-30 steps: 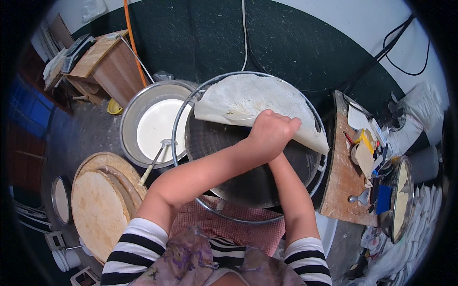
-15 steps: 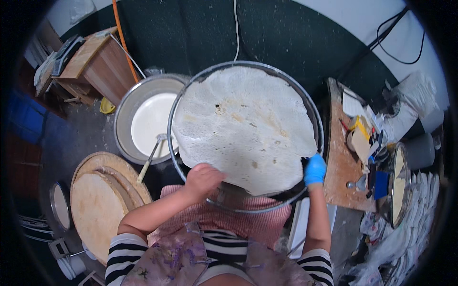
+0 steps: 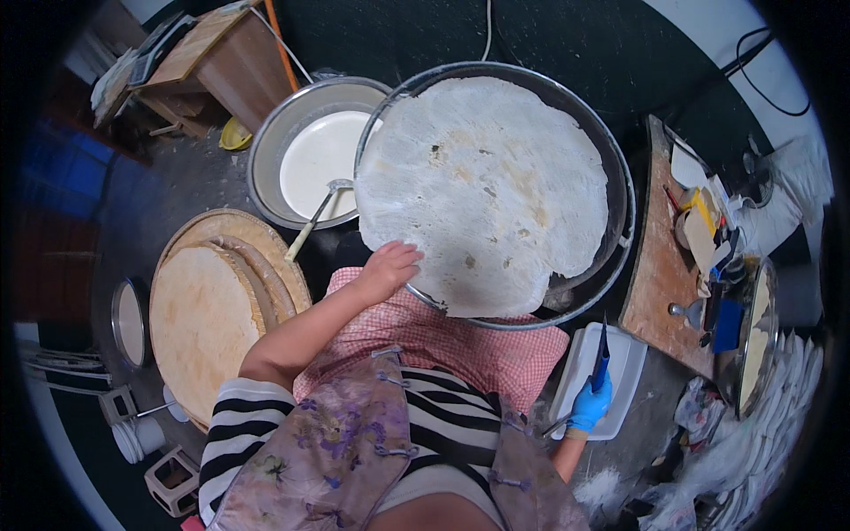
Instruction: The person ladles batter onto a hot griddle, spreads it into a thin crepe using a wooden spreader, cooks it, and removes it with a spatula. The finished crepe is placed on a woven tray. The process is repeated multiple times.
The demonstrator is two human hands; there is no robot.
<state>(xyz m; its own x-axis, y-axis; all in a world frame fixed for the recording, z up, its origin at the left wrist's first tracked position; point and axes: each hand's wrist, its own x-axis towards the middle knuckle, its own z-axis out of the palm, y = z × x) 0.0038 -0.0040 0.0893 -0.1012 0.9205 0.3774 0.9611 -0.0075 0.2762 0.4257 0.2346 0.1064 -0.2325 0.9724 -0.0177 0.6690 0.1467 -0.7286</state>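
Note:
A wide, thin pancake lies on a large round griddle in front of me, its left and near edges lapping over the rim. My bare left hand rests at the pancake's near-left edge, its fingers stretched over the border and the thumb out of sight. Lower right, my blue-gloved right hand is closed around a dark blue, flat-bladed scraper, seen nearly edge-on and pointing up. Beneath it sits a white rectangular tray.
Left of the griddle stands a metal basin of white batter with a ladle. Stacked round flatbreads lie on a round board at left. A wooden board with tools is at right.
My right hand has left the griddle's right rim and moved down to the white tray, where it grips a scraper. My left hand stays by the near-left edge. The whole view has shifted.

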